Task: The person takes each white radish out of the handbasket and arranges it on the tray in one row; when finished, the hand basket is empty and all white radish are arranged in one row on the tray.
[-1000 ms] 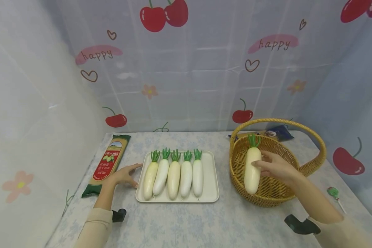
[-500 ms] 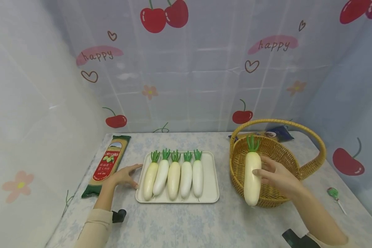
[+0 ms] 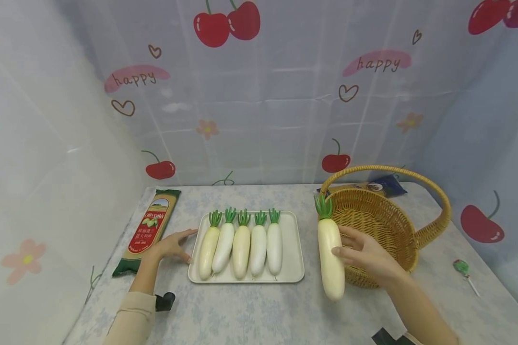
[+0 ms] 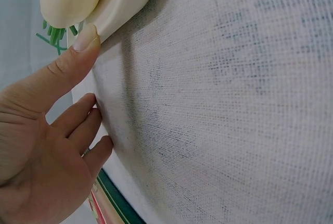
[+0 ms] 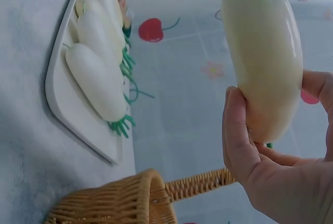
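My right hand grips a white radish with green tops, thumb on the near side and fingers behind. It is held up at the left side of the wicker basket, overlapping its rim in the head view. The right wrist view shows the same radish between thumb and fingers. On a white tray several more white radishes lie side by side, tops pointing away. My left hand is spread at the tray's left edge; in the left wrist view its thumb touches the rim.
A green and red packet of pasta lies left of the tray. Behind the basket is a dark blue and gold packet. A lollipop lies at the right. A printed curtain closes off the back and sides.
My right hand has brought the radish from over the basket leftward and nearer, past the basket's left rim. My left hand stays at the tray edge.
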Motion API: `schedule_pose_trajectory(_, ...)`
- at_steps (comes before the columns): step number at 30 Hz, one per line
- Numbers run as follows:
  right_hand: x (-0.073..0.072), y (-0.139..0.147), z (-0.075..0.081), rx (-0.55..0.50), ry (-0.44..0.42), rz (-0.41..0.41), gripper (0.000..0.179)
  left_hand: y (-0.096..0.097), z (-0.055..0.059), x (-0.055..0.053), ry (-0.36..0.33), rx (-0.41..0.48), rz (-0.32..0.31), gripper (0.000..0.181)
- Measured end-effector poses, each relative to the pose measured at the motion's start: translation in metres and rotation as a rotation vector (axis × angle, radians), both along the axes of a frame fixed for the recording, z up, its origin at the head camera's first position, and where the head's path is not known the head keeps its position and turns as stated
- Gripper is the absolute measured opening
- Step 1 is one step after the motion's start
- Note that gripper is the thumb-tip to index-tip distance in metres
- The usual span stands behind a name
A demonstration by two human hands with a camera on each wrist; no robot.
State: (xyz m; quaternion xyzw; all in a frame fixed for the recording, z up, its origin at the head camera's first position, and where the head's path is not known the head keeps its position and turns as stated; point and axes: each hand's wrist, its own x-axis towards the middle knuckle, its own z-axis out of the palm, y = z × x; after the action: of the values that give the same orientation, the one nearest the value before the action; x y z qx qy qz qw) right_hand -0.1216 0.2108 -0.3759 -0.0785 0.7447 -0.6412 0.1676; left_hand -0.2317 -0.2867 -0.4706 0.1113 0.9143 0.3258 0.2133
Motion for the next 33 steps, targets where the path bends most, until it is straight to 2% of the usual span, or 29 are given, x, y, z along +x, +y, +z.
schedule_pose_trajectory(7,-0.003,-0.021,-0.011,-0.103,0.001,0.069,0.076,-0.001,-0.001,0.0,-0.005,0.012,0.001,0.098)
schedule_pose_trajectory(12,-0.007,-0.034,-0.016,-0.074,-0.002,0.063,0.079,0.0,-0.001,0.0,0.001,0.012,0.006,0.098)
schedule_pose_trajectory(18,-0.014,-0.05,-0.024,-0.073,0.037,0.106,0.076,-0.001,-0.002,0.0,0.009,0.013,0.0,0.098)
schedule_pose_trajectory(28,-0.03,-0.08,-0.051,-0.021,0.076,0.057,0.073,-0.001,-0.002,0.0,0.004,0.024,0.007,0.098)
schedule_pose_trajectory(33,-0.042,-0.091,-0.062,0.05,0.06,-0.019,0.074,-0.001,-0.002,0.0,0.003,0.033,0.004,0.097)
